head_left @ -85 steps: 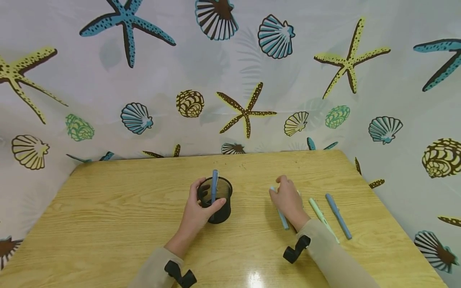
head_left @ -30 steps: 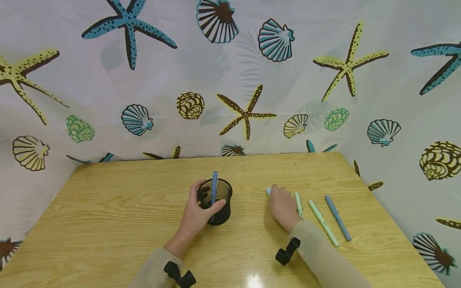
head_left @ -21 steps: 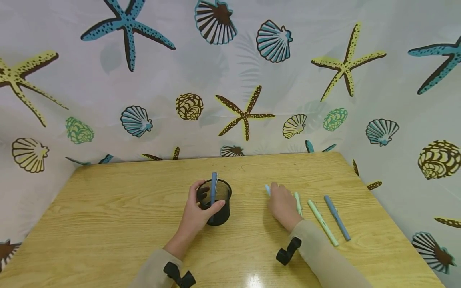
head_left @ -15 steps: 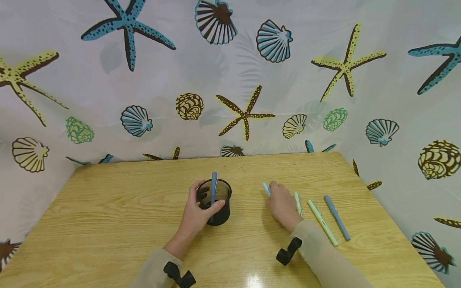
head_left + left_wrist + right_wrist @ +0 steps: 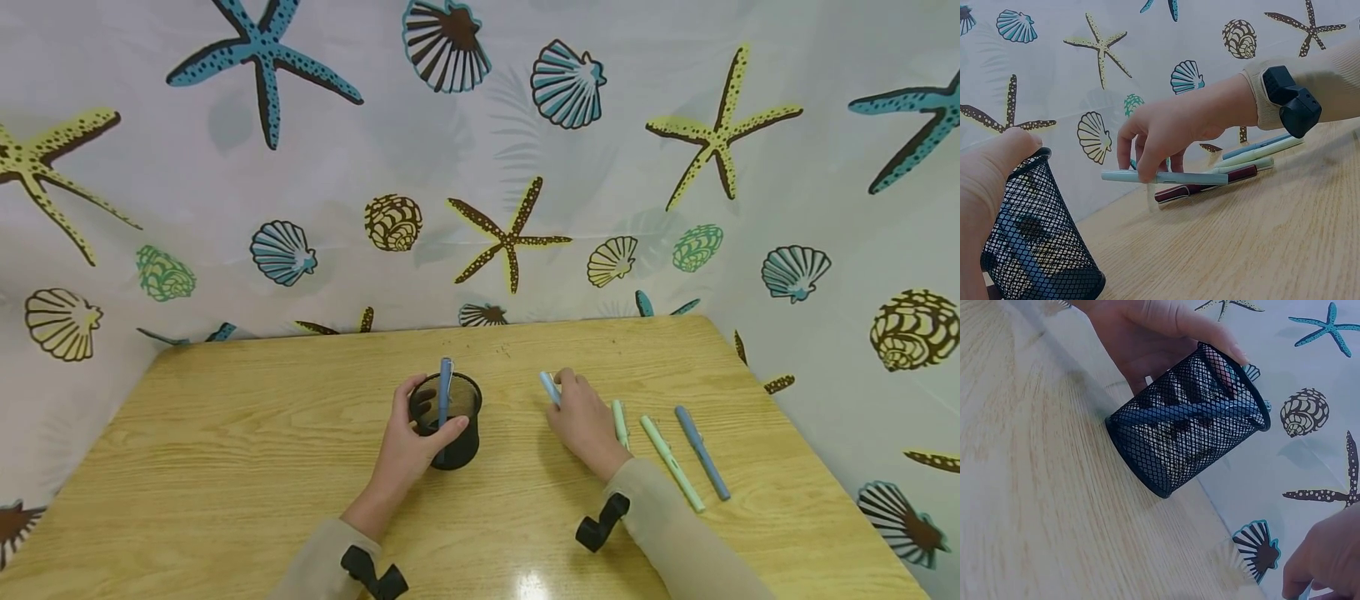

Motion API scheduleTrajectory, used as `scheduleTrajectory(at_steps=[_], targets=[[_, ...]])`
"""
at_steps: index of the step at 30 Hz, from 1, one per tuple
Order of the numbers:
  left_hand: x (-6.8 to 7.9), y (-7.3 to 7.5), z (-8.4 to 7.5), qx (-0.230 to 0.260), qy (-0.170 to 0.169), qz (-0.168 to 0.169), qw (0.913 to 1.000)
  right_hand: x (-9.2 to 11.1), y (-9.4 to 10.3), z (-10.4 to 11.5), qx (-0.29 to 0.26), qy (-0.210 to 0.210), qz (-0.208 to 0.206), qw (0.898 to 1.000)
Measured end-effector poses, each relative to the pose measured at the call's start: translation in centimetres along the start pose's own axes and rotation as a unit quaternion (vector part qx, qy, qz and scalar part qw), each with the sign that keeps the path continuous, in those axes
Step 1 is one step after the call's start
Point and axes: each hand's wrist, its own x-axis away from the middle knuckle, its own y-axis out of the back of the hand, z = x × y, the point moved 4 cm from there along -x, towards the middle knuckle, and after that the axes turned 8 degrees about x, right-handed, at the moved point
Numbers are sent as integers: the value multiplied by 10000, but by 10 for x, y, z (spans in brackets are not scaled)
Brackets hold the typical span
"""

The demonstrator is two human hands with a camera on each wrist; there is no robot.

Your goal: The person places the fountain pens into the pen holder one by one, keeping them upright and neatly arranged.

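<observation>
My left hand (image 5: 405, 446) grips a black mesh pen cup (image 5: 467, 446) by its left side, the thumb across the near side. One blue pen (image 5: 446, 387) leans upright inside it, also seen through the mesh in the right wrist view. To the right, my right hand (image 5: 588, 425) pinches a light blue pen (image 5: 1194, 179) between thumb and fingers. In the left wrist view that pen is held roughly level, above a maroon pen (image 5: 1175, 194) on the table. Head-on, the hand covers the light blue pen's lower part and the maroon pen.
Right of my right hand, two light green pens (image 5: 672, 462) and a blue pen (image 5: 702, 452) lie on the wooden table (image 5: 247, 450). A patterned cloth (image 5: 322, 167) with shells and starfish hangs behind the table and along its sides.
My right hand took hold of the light blue pen, which lay on the table, and shifted it slightly left and away from me. The left hand and cup have stayed in place.
</observation>
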Motion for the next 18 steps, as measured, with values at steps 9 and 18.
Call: scheduleTrajectory(at_steps=[9,18], targets=[[0,0,0,0,-23,-18,10000,-1,1,2,-495,179,-159,9985],[0,0,-1,-62,6,-31,10000,1,5,6,-902,391,-462,9941]])
